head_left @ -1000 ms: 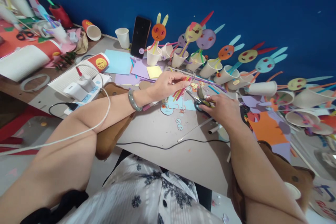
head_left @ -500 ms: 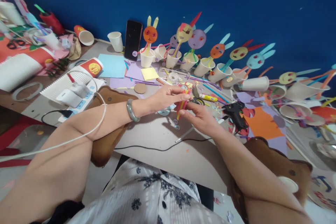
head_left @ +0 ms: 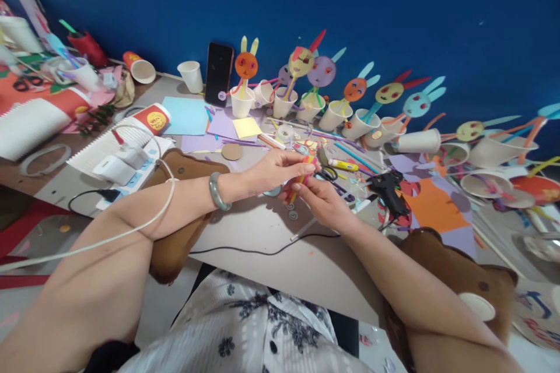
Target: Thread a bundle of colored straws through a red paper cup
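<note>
Above the middle of the table, both hands hold a small bundle of red and yellow strips (head_left: 293, 193). My left hand (head_left: 276, 171), with a bracelet on its wrist, has thumb and fingers closed on the bundle's upper end. My right hand (head_left: 322, 200) pinches it lower down. Fingers hide part of the strips, so I cannot tell their exact make. Below the hands lie small round paper pieces (head_left: 293, 215). Right beside them are black-handled scissors (head_left: 328, 173), and a yellow utility knife (head_left: 343, 165) is a little farther off.
Paper cups with rabbit-faced figures (head_left: 246, 65) line the blue wall. A black glue gun (head_left: 389, 191) lies to the right, near orange paper (head_left: 437, 204). At left stands a power strip (head_left: 139, 175) with chargers. A black cable (head_left: 262, 252) crosses the front of the table.
The bundle has tilted, and its lower end has swung a little to the left. My right hand has shifted slightly left with it. The whole view has moved slightly.
</note>
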Demonstrator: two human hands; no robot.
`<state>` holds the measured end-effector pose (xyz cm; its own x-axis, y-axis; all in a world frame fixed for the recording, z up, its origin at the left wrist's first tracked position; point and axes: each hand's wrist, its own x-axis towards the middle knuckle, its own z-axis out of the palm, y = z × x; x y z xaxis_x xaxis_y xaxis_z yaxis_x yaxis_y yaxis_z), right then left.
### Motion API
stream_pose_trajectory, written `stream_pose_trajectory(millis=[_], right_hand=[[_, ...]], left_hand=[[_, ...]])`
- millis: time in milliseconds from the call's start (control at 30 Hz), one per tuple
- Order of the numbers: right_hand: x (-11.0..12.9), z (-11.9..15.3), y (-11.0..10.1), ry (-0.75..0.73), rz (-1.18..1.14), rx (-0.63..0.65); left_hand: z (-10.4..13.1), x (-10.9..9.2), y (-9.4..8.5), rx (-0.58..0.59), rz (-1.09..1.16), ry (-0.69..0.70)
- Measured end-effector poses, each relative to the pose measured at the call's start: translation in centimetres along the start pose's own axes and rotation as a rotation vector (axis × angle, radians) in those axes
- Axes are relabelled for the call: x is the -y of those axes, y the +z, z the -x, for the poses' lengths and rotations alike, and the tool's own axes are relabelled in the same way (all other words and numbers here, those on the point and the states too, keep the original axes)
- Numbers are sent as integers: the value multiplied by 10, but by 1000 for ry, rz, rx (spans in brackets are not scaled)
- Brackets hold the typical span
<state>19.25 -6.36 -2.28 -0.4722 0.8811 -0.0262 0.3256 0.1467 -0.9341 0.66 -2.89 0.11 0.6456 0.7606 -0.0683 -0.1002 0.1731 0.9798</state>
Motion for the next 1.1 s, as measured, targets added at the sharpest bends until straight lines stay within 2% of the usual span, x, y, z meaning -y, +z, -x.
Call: stream_pose_trajectory(millis=[167, 367, 567, 667, 800, 933, 1000, 1100], right_hand=[[-2, -1, 2, -31, -18, -5], [4, -1, 5, -36, -61, 64], [6, -1, 8, -37, -64, 28], [3, -1, 9, -15, -85, 41], [0, -2, 8, -15, 13, 15], [-1, -2, 2, 17, 50, 28], [1, -2, -4, -2, 100, -62], [4, -1, -13, -66, 212, -322]], left_hand=[[4, 3, 5, -26, -60, 44], [7, 12, 11, -44, -34, 28], [9, 11, 16, -94, 13, 45], [10, 12, 15, -82, -31, 20], [9, 15, 13, -68, -56, 0], [5, 12, 11, -100, -28, 108], [2, 10, 9, -141, -17, 180], [-2, 9, 7, -210, 28, 200]])
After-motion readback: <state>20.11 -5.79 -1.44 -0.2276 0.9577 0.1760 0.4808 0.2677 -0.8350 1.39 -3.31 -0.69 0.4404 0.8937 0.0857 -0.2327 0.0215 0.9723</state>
